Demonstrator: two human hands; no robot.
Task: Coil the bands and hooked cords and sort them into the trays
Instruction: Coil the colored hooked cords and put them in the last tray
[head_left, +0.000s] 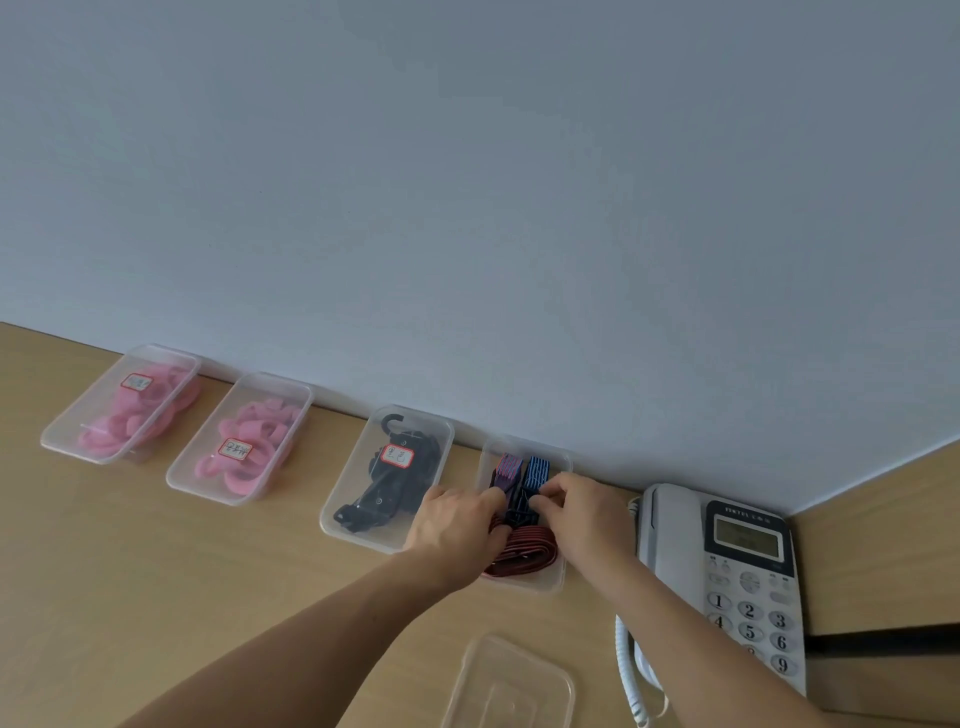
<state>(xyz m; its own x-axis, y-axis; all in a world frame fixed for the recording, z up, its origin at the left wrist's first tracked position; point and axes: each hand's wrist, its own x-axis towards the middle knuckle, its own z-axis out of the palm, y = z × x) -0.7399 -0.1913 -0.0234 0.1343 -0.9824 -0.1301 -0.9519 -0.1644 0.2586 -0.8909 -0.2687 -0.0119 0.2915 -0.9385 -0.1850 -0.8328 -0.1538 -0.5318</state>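
Striped cords (537, 470): a dark bundle with blue and red-blue banded ends, lying in the far half of the right-hand tray (524, 586), which stood at the back edge of the table (156, 571) against the wall (467, 208).
Red coil (524, 551): a dark red striped band wound flat in the near half of the same tray, touching the bundle.
Right hand (582, 512): reached in from the right, fingertips curled and pinching the middle of the striped cords.
Left hand (457, 525): reached in from the left, fingers bent down onto the bundle (whether they gripped it could not be told).
Black hooked cords (395, 483): heaped in the labelled tray (343, 525) just to the left, one hook poking up at its far end.
Pink bands (260, 431): filling the next tray (182, 483) leftward; more pink bands (150, 410) filled the leftmost tray (67, 441), near the back-left corner.
Lid (514, 686): clear, lying flat at the table's front edge, apart from the trays.
Telephone (748, 571): grey, with keypad, along the right edge just beside the right-hand tray.
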